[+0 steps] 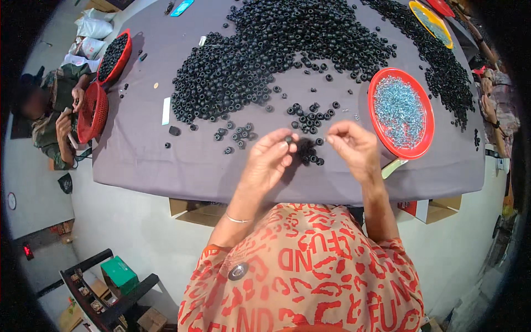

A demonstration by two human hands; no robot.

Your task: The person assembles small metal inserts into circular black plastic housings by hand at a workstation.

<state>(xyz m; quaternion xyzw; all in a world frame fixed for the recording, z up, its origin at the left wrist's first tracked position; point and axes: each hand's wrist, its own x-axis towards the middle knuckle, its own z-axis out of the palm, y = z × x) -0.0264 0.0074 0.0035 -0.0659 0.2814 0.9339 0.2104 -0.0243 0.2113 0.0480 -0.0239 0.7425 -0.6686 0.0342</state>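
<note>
Just above the near part of the table, my left hand (267,159) is closed in a pinch on a small round black plastic part (288,140). My right hand (355,148), a short way to the right, is also pinched; whatever is between its fingertips is too small to make out. Between the two hands lies a dark fuzzy tuft (305,150), with a few black parts against its right side. Past my fingers, a small cluster of hollow black parts (312,117) is spread out. A red round tray (373,106) of small silvery metal pieces (399,110) stands beside my right hand.
A large heap of black parts (238,77) covers the middle of the grey tablecloth (144,166). Smaller black pieces (442,66) lie along the right, near a yellow tray (451,43). At the left, a co-worker (61,105) handles something by red baskets (93,119). A pale handle (392,167) lies below the red tray.
</note>
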